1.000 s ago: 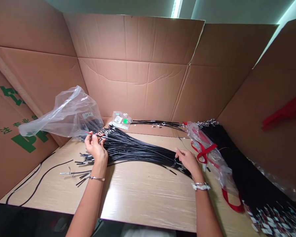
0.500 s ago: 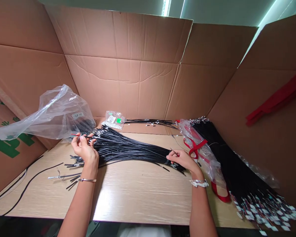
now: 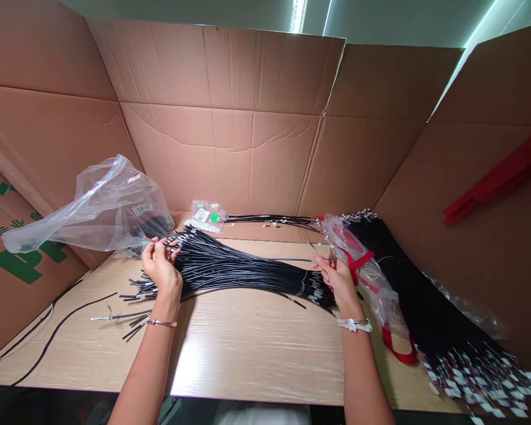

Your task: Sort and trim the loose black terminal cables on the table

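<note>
- A clear, crumpled plastic bag marked ROHS (image 3: 110,206) sits against the cardboard at the left, just behind the left hand (image 3: 161,267); dark contents show through its lower right.
- A small clear plastic packet with a white label and green sticker (image 3: 207,218) lies at the back; a thin row of black cables with white bits (image 3: 272,219) stretches rightward from it.
- Just beyond the right hand (image 3: 338,282) lie a looped red fabric ribbon (image 3: 360,260) and a rumpled clear plastic wrap (image 3: 384,298), standing between that hand and a large black cable bundle with white connector ends (image 3: 429,295).
- Brown cardboard walls (image 3: 230,141) enclose 3 sides of the pale wood-grain tabletop (image 3: 256,348).
- The smaller bundle of shiny black round cables (image 3: 243,268) lies between the hands, fanned at its left, tied near its right end; the left hand covers some left ends.
- Left hand: thumb and fingers pinched closed on 1 black cable with a red wire tip (image 3: 149,239).
- Right hand: fingers closed around a dark-red object (image 3: 333,258), its shape mostly hidden; 1 cable tip meets the fingertips, whether gripped I cannot tell.
- Counted: 2 hands, 2 bundles, 1 bag, 1 packet, 2 loose black cables (image 3: 63,319) at far left; the bundled cables overlap too much to count.
</note>
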A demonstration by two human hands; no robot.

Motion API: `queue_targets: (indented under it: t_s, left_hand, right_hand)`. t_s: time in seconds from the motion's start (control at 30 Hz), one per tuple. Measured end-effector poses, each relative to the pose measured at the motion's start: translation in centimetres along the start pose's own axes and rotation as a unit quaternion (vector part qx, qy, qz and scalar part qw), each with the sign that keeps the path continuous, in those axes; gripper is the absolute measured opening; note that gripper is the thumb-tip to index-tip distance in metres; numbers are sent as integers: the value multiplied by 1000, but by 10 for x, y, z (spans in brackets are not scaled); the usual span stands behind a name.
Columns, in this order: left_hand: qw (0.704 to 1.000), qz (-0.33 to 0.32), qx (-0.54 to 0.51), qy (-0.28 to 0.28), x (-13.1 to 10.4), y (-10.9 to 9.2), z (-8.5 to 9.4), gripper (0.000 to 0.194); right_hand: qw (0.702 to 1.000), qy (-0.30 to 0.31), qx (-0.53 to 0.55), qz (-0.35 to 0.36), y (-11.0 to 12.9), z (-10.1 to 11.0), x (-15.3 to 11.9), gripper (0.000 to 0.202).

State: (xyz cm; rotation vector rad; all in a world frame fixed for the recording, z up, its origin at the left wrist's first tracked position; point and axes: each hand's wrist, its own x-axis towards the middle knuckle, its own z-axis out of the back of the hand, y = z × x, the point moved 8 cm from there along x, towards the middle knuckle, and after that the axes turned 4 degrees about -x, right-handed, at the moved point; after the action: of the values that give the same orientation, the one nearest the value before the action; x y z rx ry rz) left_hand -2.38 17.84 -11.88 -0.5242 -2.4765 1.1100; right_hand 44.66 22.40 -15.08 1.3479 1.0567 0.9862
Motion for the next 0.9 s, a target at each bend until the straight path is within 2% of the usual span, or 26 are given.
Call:
queue_targets:
  t_s: [0.1,0.3,0.4,0.47,0.6,0.77,0.9]
  left_hand:
    - [1000,18,-4,13,-2,2,-3,23]
    - [999,48,-18,15,-3,6,-5,22]
    - [999,40,-4,16,-2,7,-3,26]
    - [999,30,11,12,-2,7,-1,29]
    - [998,27,48,10,-3,8,1,36]
    - [996,42,71,31,-6,12,-2,41]
    - [993,47,100,47,-7,14,-3,42]
  right_hand:
    - [999,-7,39,0,-3,1,3,46]
    - [991,42,110,-55,-13,-3,8,41]
    - [983,76,151,-67,-11,-8,6,41]
    - [981,78,169,-52,-6,-8,5,40]
    - [987,29,158,-2,1,-3,3,43]
    - [988,-53,144,36,1,10,3,53]
    - [988,-96,111,56,4,16,0,56]
